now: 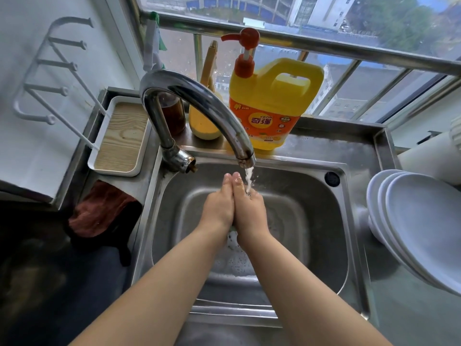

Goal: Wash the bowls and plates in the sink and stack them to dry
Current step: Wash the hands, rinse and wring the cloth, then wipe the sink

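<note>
Under the running tap we press left hand and right hand together, fingers straight, holding nothing; stacked plates lie rightward, nearer our right hand.

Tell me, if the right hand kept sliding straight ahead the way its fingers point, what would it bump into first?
Probably the sink's back wall, passing under the tap spout. The right hand, pressed against the left hand, points that way, though depth is hard to judge.

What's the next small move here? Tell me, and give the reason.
Probably lift the left hand to the faucet and shut off the water. Both hands, right hand included, are pressed together under the stream, the sink shows no dishes, and the white plates already lean stacked at right.
</note>
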### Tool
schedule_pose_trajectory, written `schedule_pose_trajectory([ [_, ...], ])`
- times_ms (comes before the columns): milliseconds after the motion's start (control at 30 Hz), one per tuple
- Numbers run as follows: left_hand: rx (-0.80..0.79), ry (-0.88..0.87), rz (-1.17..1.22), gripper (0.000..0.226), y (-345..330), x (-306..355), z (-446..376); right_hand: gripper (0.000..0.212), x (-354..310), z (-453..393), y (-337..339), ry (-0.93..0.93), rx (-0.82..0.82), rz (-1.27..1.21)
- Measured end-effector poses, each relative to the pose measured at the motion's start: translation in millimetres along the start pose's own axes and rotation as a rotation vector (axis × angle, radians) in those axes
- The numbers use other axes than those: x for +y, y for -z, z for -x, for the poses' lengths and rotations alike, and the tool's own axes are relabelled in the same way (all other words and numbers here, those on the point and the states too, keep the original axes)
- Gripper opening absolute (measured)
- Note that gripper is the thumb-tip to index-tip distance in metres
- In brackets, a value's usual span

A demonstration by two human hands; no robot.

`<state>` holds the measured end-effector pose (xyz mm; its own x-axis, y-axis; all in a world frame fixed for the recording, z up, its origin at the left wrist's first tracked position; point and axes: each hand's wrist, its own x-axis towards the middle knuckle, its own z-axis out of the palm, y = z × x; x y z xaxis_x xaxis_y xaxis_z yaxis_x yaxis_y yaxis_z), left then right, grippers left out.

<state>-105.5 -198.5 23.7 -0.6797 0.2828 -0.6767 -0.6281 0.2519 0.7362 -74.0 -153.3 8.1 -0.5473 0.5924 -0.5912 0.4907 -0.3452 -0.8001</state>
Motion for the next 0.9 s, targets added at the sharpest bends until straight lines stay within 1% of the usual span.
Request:
schedule_pose_trajectory([
  [133,0.024,-0.017,0.002,0.038,-1,-3,0,0.038,0,1,4,0.089,0.03,0.08],
  [200,0.012,-0.003,0.02,0.036,-1,-4,1,0.035,-2,2,7,0.13,0.014,0.116],
  [300,0.006,0.024,0.012,0.033,0,-5,-3,0.046,-4,2,14,0.204,-0.01,0.147],
  [367,0.008,0.026,-0.002,0.032,-1,-6,-2,0.047,-2,0,16,0.193,-0.025,0.178],
  [467,-0.019,0.035,-0.052,0.031,-3,-6,3,0.034,-3,-3,17,0.085,-0.07,0.191],
  [567,-0.058,0.074,-0.193,0.032,-4,-5,1,0.033,-1,-7,25,-0.08,-0.116,0.158],
  [600,-0.084,0.105,-0.207,0.034,-3,-4,0,0.033,2,-10,30,-0.128,-0.127,0.143],
  [667,-0.15,0.213,-0.151,0.042,3,-6,-1,0.04,9,-12,42,-0.223,-0.13,0.147],
  [700,-0.191,0.257,-0.098,0.042,8,-8,-2,0.042,14,-12,50,-0.267,-0.129,0.14],
  [733,-0.234,0.276,-0.063,0.037,13,-10,-2,0.041,17,-10,58,-0.295,-0.133,0.12],
  [800,-0.291,0.261,-0.065,0.025,24,-17,-6,0.036,26,-5,73,-0.304,-0.153,0.075],
  [833,-0.309,0.244,-0.086,0.022,28,-20,-7,0.037,29,-2,80,-0.291,-0.168,0.042],
  [900,-0.323,0.213,-0.071,0.019,34,-25,-6,0.048,36,2,90,-0.264,-0.204,-0.019],
])
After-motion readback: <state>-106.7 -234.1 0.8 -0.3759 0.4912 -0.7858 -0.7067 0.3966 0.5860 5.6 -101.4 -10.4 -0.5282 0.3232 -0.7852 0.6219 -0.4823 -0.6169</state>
